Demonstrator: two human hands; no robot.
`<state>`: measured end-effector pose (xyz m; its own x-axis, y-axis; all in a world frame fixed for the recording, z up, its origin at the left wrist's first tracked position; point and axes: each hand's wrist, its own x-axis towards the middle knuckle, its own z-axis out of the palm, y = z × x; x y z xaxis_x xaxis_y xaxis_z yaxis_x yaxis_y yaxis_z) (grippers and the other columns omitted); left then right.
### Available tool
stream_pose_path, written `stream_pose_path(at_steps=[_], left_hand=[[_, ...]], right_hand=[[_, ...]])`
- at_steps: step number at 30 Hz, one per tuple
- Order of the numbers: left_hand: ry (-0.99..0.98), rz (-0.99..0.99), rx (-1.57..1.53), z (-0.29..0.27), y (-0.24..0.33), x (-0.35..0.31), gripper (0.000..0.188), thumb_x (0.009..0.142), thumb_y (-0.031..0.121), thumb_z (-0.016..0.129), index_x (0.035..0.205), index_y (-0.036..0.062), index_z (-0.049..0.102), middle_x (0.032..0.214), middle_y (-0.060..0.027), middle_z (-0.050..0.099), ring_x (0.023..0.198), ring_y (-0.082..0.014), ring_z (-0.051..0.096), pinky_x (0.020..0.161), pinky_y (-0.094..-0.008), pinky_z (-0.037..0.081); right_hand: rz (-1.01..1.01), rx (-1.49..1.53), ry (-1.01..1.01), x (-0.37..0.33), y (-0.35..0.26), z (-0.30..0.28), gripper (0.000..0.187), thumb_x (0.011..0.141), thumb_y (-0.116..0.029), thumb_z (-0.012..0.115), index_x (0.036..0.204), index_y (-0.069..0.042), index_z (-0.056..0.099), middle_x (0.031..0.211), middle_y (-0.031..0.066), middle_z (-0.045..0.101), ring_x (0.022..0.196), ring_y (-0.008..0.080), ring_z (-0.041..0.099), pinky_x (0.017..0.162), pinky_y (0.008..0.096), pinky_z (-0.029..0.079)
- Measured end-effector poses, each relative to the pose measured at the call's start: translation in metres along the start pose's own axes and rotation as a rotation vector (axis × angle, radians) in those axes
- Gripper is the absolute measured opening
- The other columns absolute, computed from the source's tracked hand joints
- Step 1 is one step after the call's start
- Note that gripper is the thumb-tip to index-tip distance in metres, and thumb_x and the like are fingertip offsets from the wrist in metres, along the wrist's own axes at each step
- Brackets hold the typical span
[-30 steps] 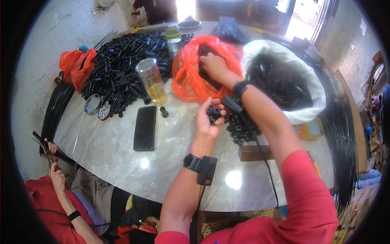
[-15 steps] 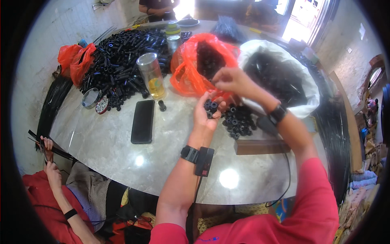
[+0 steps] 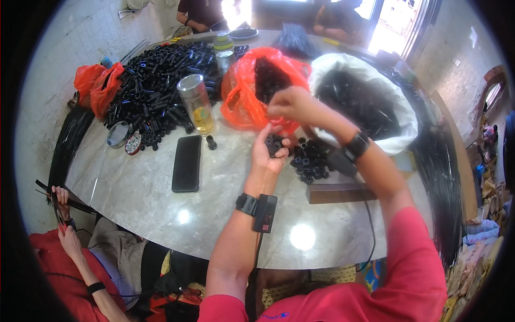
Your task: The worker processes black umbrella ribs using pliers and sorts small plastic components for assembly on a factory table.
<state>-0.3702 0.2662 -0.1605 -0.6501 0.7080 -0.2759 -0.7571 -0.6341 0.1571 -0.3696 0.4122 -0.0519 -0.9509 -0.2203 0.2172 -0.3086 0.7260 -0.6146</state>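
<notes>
Cupped palm up above the table, my left hand (image 3: 264, 153) has its fingers curled round several small black ring-like plastic parts (image 3: 274, 144). My right hand (image 3: 292, 103) is just above and beyond it, before the orange-red plastic bag (image 3: 234, 107). Its fingers are pinched together; what they hold, if anything, cannot be made out. Black parts fill the bag. Beside my left hand, a loose pile of the same small black parts (image 3: 311, 161) lies on the table. To the right of the bag stands a white sack (image 3: 409, 126) full of dark pieces.
A black phone (image 3: 186, 163), a glass bottle with yellow liquid (image 3: 199, 107) and a large heap of black tubes (image 3: 155, 80) are on the left. A brown box-like bar (image 3: 340, 194) lies right of my left hand. Other people work at the lower left and far side.
My right hand has moved slightly left, staying near the bag's front. My left fingers have closed further round the black parts. The whole view has shifted a little.
</notes>
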Motion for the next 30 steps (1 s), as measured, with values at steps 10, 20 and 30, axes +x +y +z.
stream_pose_path(at_steps=[10,20,30], left_hand=[[0.015,0.008,-0.032,-0.003,0.005,0.000,0.027,0.096,0.029,0.057,0.098,0.0023,0.061,0.083,-0.0127,0.059,0.064,-0.0197,0.054,0.037,-0.0228,0.033],[-0.012,-0.023,-0.076,-0.008,0.009,0.002,0.028,0.095,0.028,0.058,0.098,0.0005,0.062,0.083,-0.0139,0.060,0.065,-0.0207,0.055,0.039,-0.0220,0.036],[0.015,0.024,-0.020,-0.004,0.006,-0.001,0.028,0.096,0.028,0.057,0.100,0.0006,0.061,0.086,-0.0148,0.061,0.068,-0.0226,0.057,0.039,-0.0211,0.037]], right_hand=[[-0.074,-0.381,0.271,0.087,0.075,0.052,0.027,0.079,-0.019,0.072,0.103,-0.009,0.066,0.096,0.0155,0.067,0.095,0.0346,0.064,0.080,0.0445,0.050],[-0.096,-0.098,0.277,0.097,0.093,0.062,0.022,0.074,-0.013,0.076,0.093,-0.006,0.069,0.094,0.0179,0.068,0.090,0.0358,0.066,0.076,0.0429,0.052],[0.002,0.030,0.286,0.064,0.067,0.031,0.023,0.074,-0.016,0.077,0.090,-0.002,0.068,0.075,0.0132,0.065,0.070,0.0242,0.064,0.066,0.0353,0.049]])
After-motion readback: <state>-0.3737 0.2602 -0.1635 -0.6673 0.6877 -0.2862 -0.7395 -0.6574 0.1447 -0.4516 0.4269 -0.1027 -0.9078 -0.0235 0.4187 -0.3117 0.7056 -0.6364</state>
